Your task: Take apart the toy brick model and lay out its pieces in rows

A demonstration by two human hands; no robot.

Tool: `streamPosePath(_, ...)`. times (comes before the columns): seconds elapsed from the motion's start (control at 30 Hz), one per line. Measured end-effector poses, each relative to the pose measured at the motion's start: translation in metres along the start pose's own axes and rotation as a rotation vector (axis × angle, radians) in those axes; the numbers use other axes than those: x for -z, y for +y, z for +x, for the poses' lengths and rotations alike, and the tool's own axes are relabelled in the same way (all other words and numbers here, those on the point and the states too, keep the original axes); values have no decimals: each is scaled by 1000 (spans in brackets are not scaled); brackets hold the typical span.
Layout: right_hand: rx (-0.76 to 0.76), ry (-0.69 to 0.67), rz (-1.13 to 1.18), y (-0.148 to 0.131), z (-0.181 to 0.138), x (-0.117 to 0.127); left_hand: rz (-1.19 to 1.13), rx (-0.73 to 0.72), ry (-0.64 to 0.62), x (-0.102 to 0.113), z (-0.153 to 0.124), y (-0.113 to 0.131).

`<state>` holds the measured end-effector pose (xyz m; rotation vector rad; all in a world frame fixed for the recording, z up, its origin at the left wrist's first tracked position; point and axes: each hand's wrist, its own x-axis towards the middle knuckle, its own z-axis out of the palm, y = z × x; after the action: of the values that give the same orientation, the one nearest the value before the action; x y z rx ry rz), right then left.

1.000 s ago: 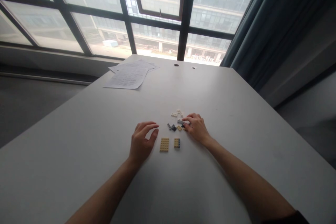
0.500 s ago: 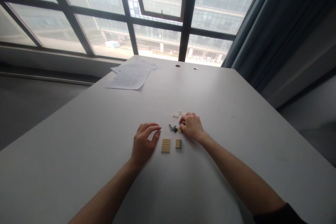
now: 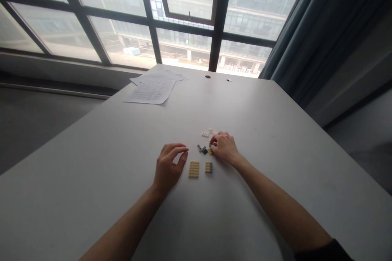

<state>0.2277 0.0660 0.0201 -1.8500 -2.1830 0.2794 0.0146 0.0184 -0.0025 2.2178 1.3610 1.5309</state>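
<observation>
Barely begun: one small tan-and-grey stacked plate (image 3: 208, 167) built beside bare tan studded plate (image 3: 194, 169). Right hand (image 3: 225, 148) pinching among loose small bricks (image 3: 203, 149), contents unclear. Left hand (image 3: 168, 167) curled, empty.

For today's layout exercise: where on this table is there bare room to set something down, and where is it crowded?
Bare table lies right of the right hand, and left of the left hand below the papers. The near edge between the forearms is also bare. It is crowded between the hands, around the tan plate and small bricks.
</observation>
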Motion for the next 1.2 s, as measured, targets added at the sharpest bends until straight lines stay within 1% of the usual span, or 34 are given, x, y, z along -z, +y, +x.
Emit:
streamPosePath(0.17, -5, -23, 27, 0, 3, 0, -7, 2, -5, 0, 0, 1)
streamPosePath(0.3, -8, -9, 77, 0, 5, -3, -8, 3, -3, 0, 0, 1)
streamPosePath(0.43, -4, 38, 170, -2, 3, -3, -5, 9, -6, 1, 0, 0)
streamPosePath(0.53, 26, 51, 279, -4, -7, 0, -8, 8, -15, 0, -1, 3)
streamPosePath(0.6, 73, 10, 421, -7, -18, 3, -27, 0, -35, -2, -2, 9)
streamPosePath(0.63, 94, -29, 550, -8, -24, 5, -42, -13, -48, -3, -2, 12)
streamPosePath(0.7, 109, -126, 886, -12, -38, 6, -79, -61, -89, -5, -3, 20)
streamPosePath(0.77, 83, -211, 1195, -15, -50, 6, -115, -123, -135, -7, -3, 27)
streamPosePath(0.8, 59, -239, 1282, -17, -55, 6, -129, -145, -152, -7, -4, 30)
streamPosePath(0.9, -6, -271, 1413, -20, -65, 6, -146, -179, -160, -6, -4, 34)
streamPosePath(1.0, -43, -274, 1474, -21, -70, 8, -123, -200, -163, -5, -3, 36)
streamPosePath(1.07, -67, -271, 1508, -21, -72, 10, -118, -199, -191, -4, -4, 37)
streamPosePath(1.13, -84, -264, 1530, -20, -73, 11, -136, -163, -232, -4, -4, 40)
streamPosePath(1.2, -72, -234, 1506, -19, -74, 13, -170, -97, -277, -4, -5, 44)
